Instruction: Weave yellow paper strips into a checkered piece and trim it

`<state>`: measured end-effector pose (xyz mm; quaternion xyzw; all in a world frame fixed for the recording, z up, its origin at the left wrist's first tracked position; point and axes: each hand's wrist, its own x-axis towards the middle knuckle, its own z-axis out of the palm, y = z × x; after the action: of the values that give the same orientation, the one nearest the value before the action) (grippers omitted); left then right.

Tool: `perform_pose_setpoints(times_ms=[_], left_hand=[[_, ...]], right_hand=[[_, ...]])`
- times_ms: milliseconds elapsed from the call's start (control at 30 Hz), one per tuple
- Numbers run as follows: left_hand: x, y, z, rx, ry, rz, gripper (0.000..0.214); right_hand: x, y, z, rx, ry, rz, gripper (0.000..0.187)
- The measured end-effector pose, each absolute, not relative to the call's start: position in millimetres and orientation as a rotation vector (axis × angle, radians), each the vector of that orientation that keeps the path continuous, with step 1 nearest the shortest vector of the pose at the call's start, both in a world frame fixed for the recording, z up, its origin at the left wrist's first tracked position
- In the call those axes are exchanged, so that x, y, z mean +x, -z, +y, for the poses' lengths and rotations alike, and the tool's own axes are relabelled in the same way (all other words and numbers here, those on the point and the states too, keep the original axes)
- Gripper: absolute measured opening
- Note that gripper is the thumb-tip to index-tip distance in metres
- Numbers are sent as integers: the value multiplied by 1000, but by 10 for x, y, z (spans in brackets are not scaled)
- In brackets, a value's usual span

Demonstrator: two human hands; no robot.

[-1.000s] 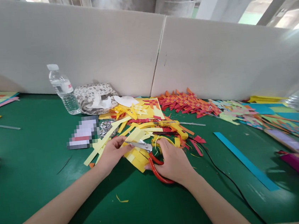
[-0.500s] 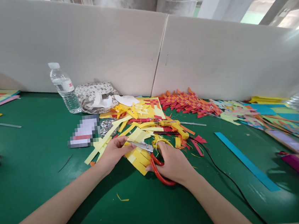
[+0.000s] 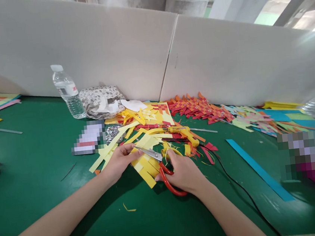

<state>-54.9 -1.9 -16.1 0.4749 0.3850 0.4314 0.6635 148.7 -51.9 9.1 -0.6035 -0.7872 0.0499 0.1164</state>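
Observation:
Between my hands is a piece of yellow paper with slits that part it into strips. My left hand pinches its upper left edge between thumb and fingers. My right hand is wrapped round the red handles of a pair of scissors. The scissors' metal blades point up and left across the paper, their tips close to my left fingers. Just beyond my hands, a yellow glue gun lies among yellow and red paper scraps. Part of the paper is hidden behind the blades and my fingers.
A water bottle and a patterned cloth pouch stand against the white partition. A blurred-out phone lies left. Woven red-orange paper fish are piled behind. A blue strip and a black cord lie right.
The lower end of the yellow paper has swung slightly down and its strips spread a little further apart. The scissors have shifted slightly right. My left hand stays nearly in place.

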Motion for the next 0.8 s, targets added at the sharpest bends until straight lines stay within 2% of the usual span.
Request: perform_pose_setpoints(times_ms=[800], left_hand=[[-573, 179, -10, 1072, -941, 852, 23]], right_hand=[[1550, -53, -503, -1759, -89, -2363, 37]])
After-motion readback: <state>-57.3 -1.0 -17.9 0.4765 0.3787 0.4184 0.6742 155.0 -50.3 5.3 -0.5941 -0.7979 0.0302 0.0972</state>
